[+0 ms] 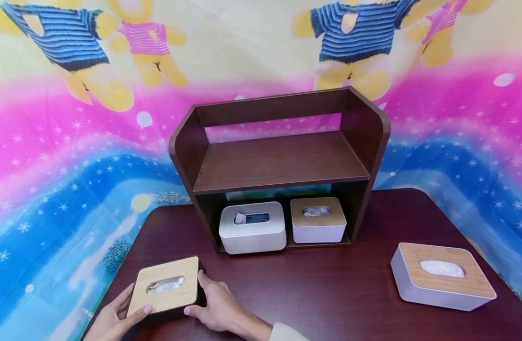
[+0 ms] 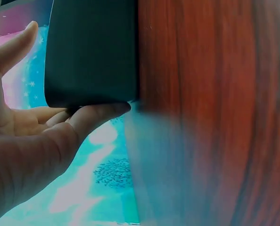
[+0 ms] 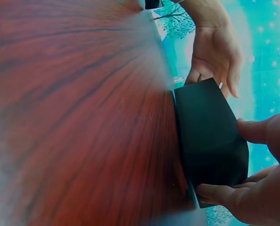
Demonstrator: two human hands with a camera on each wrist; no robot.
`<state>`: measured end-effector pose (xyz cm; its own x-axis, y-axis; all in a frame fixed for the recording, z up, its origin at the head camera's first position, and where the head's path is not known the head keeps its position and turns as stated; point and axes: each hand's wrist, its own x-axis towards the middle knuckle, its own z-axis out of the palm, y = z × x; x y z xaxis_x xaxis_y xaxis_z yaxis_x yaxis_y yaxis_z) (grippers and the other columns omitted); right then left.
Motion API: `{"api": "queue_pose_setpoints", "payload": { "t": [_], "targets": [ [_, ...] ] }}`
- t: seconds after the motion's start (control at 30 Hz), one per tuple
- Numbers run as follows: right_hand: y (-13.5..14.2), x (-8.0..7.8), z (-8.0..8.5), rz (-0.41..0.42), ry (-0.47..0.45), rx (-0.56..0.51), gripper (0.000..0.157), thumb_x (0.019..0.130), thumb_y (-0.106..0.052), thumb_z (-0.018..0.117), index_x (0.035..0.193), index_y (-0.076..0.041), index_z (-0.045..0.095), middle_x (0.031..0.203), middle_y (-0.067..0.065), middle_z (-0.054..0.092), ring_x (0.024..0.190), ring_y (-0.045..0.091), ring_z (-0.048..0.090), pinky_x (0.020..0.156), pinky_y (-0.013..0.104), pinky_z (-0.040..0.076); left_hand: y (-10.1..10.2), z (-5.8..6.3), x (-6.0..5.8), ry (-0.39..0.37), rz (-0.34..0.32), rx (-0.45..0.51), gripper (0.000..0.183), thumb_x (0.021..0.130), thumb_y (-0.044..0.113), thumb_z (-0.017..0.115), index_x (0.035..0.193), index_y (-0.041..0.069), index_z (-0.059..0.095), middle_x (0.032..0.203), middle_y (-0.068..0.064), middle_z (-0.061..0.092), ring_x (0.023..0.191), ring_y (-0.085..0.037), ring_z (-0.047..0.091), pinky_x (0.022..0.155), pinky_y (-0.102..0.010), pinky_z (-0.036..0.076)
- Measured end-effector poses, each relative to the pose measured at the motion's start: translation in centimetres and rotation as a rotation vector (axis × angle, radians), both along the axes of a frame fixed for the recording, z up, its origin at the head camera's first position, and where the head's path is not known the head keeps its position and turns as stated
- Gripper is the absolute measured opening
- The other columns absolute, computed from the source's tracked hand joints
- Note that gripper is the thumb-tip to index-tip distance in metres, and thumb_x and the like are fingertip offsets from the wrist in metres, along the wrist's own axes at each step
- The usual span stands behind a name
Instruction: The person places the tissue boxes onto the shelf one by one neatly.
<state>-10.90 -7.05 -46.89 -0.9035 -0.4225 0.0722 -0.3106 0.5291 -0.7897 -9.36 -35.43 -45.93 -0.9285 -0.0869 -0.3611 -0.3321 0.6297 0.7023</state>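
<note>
A black tissue box (image 1: 158, 303) with a light wood lid sits low at the front left of the table, tissue showing in its oval slot. My left hand (image 1: 116, 315) holds its left end, the thumb over the lid's near edge and the fingers along the side. At the right end my right hand (image 1: 220, 303) grips it, one digit at the top edge and another low on the near side. In the left wrist view the box's dark wall (image 2: 93, 52) stands right at the tabletop; the right wrist view has both hands around the box (image 3: 208, 132).
A brown two-tier shelf (image 1: 282, 161) stands at the back of the dark red table (image 1: 312, 293). Its lower level holds a white tissue box (image 1: 253, 241) and a wood-topped one (image 1: 318, 232). Another wood-topped white tissue box (image 1: 444, 289) lies on the right. A patterned cloth hangs behind.
</note>
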Motion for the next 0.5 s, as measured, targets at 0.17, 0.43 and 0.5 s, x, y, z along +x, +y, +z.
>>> {"api": "queue_pose_setpoints", "payload": {
  "t": [0.17,0.43,0.5],
  "targets": [
    [1.2,0.3,-0.1,-0.037,0.009,-0.065,0.086,0.093,-0.037,0.085,0.16,0.001,0.046,0.159,0.015,0.056,0.144,0.024,0.059,0.119,0.035,0.05,0.6,0.4,0.6,0.019,-0.004,0.07,0.102,0.105,0.04,0.07,0.169,-0.008,0.007,0.163,-0.041,0.032,0.139,-0.054,0.057,0.092,-0.038,0.066],
    [3.3,0.6,0.4,-0.017,-0.033,-0.222,0.087,0.094,-0.029,0.085,0.16,0.006,0.042,0.161,0.025,0.05,0.124,0.027,0.071,0.104,0.028,0.059,2.2,1.7,1.2,0.054,-0.03,0.144,0.103,0.101,0.025,0.077,0.169,-0.005,0.006,0.167,-0.038,0.026,0.146,-0.055,0.047,0.093,-0.037,0.066],
    [3.8,0.7,0.6,-0.021,-0.033,-0.225,0.086,0.094,-0.028,0.085,0.161,0.005,0.042,0.16,0.025,0.051,0.123,0.024,0.072,0.105,0.028,0.058,2.6,1.7,1.3,0.069,-0.042,0.166,0.102,0.1,0.02,0.078,0.169,-0.006,0.007,0.168,-0.038,0.024,0.145,-0.056,0.047,0.093,-0.038,0.066]
  ]
}}
